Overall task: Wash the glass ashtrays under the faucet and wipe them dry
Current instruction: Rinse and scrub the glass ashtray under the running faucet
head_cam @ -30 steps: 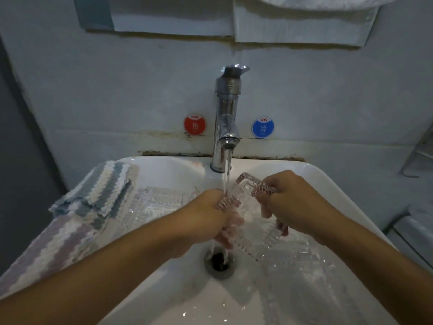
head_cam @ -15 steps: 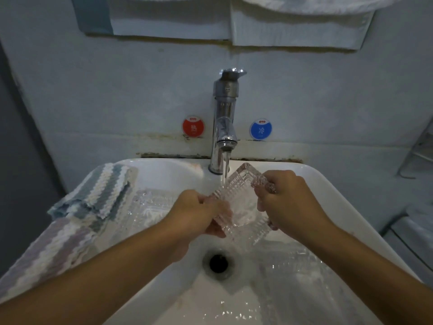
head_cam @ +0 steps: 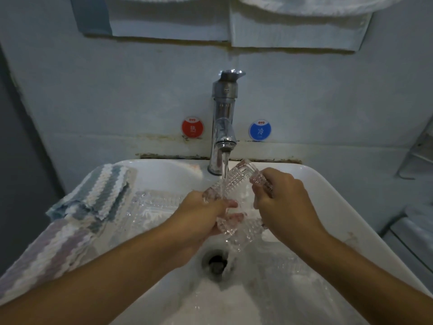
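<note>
A square cut-glass ashtray is tilted on edge under the running chrome faucet, over the white sink. My left hand grips its left and lower edge, fingers curled under it. My right hand pinches its upper right corner. Water falls onto the glass and runs down to the drain. A second glass ashtray lies on the sink's left ledge. Another glass piece, blurred by water, lies in the basin at the right.
A striped cloth hangs over the sink's left rim. Red and blue round stickers flank the faucet on the wall. White towels hang above. A metal rack stands at the right edge.
Both hands have turned the ashtray under the stream and lifted it a little toward the spout. My left fingers have shifted further under its lower edge.
</note>
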The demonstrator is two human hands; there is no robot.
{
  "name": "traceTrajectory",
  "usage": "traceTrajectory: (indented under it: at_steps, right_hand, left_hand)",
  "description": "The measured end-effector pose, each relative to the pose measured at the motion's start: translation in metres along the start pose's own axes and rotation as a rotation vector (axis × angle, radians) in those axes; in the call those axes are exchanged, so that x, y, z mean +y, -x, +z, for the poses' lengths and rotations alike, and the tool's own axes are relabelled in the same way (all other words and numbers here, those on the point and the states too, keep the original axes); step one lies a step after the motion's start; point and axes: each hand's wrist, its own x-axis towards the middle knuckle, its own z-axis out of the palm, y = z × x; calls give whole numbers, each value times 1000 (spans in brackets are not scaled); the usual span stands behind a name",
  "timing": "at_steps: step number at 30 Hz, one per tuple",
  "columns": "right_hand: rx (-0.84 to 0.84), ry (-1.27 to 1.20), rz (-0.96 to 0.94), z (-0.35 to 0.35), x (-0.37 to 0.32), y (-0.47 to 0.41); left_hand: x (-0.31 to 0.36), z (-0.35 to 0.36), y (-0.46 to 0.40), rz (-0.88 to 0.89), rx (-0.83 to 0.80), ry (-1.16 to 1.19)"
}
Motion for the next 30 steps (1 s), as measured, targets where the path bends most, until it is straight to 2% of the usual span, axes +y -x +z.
traceTrajectory:
  at_steps: [5, 10, 16, 19, 22, 26, 30]
  right_hand:
    - [71, -62, -36, 5, 0, 1]
    - [114, -80, -52, 9, 2, 4]
    - [121, -98, -35, 10, 6, 1]
    - [133, -102, -38, 12, 7, 0]
    - [125, -101, -17, 15, 7, 1]
    - [121, -158, -5, 17, 6, 3]
    - [86, -253, 12, 20, 7, 3]
  left_hand:
    - [-8, 1, 0, 98, 100, -150]
    - [-6, 4, 12, -82, -83, 45]
    - [-9, 3, 5, -61, -111, 0]
    - [-10, 6, 6, -64, -143, 49]
    - [-12, 7, 5, -66, -117, 97]
    - [-15, 8, 8, 67, -33, -41]
    - [-16, 5, 3, 63, 32, 40]
